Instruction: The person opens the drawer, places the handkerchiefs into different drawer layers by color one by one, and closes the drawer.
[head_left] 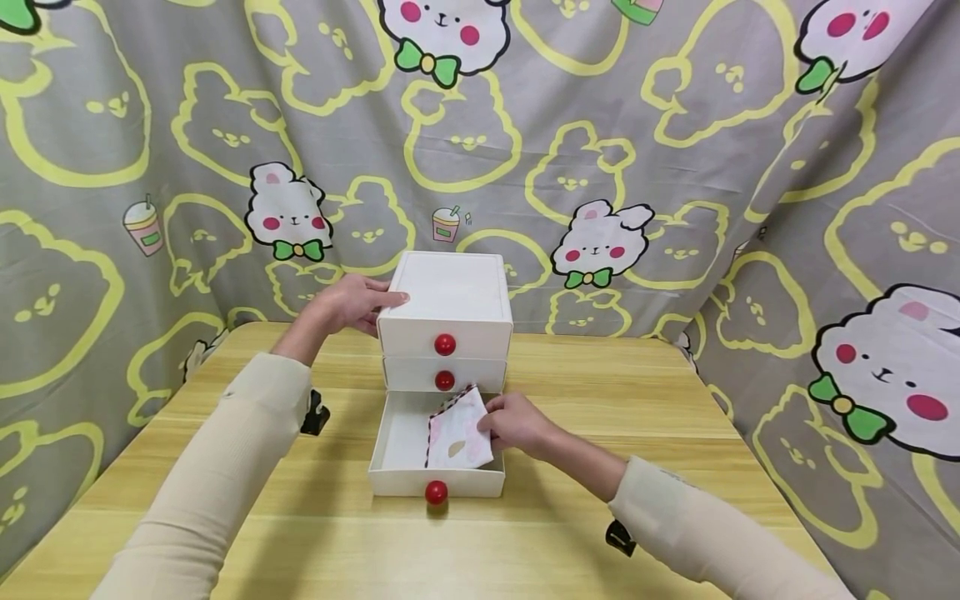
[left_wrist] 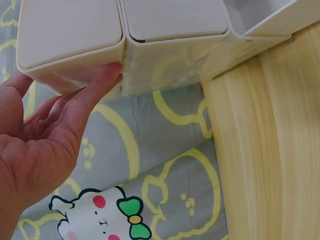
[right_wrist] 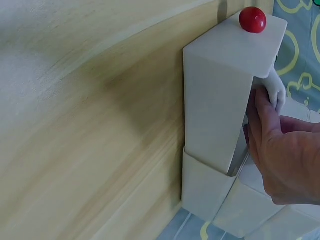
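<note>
A white three-tier drawer box (head_left: 450,287) with red knobs stands on the table, its bottom drawer (head_left: 393,433) pulled out. My left hand (head_left: 351,302) steadies the box at its upper left, thumb on the top edge; in the left wrist view the fingers (left_wrist: 102,85) touch its side wall. Over the open drawer my right hand (head_left: 517,423) pinches a white patterned cloth (head_left: 461,433) with a dark checked edge. The cloth hangs partly inside the drawer. In the right wrist view the drawer wall hides some of the fingertips, and a bit of cloth (right_wrist: 274,89) shows beyond them.
The wooden table (head_left: 600,400) spreads around the box. A black clip-like object (head_left: 315,414) lies left of the box, and another black object (head_left: 620,537) sits beside the right sleeve. A grey curtain (head_left: 480,158) with cartoon prints hangs behind and at the sides.
</note>
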